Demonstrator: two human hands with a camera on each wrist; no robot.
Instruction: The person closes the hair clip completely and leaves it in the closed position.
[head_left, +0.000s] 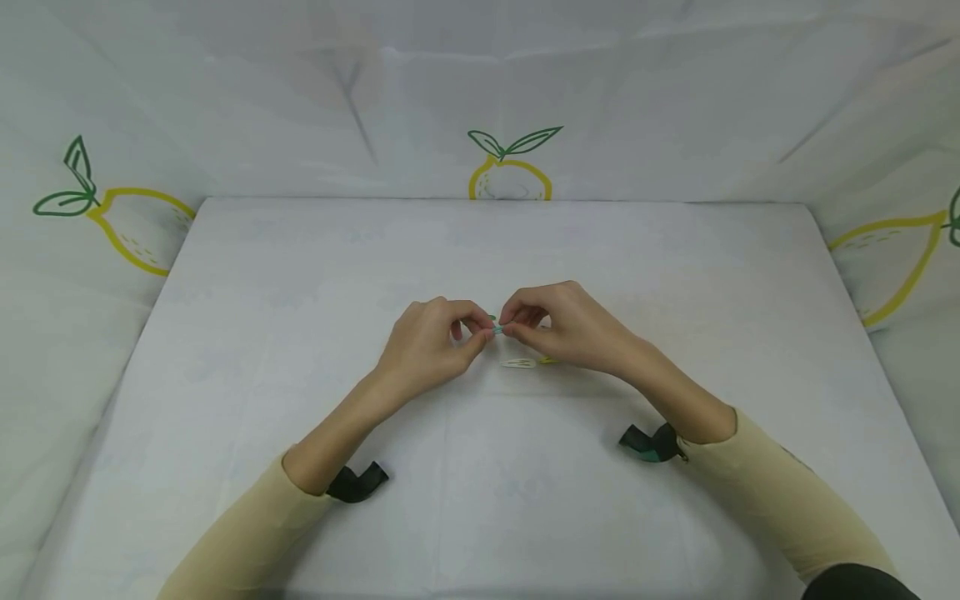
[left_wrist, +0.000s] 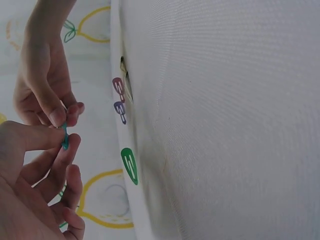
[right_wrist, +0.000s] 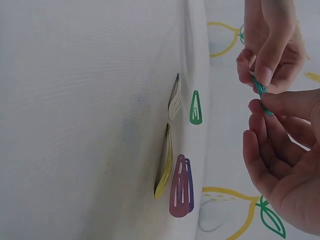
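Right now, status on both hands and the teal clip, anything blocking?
Left hand and right hand pinching teal clip. Clip raised off table. White clip, yellow clip, green clip, red clip, purple clip lying nearby; nothing seen blocking.

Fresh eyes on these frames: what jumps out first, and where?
Probably the left hand and right hand, pinching a teal clip between them over the middle of the white table. Next, the clips lying near them: green clip, white clip, yellow clip, maroon clip and purple clip. Then the lemons on the cloth at left, back and right.
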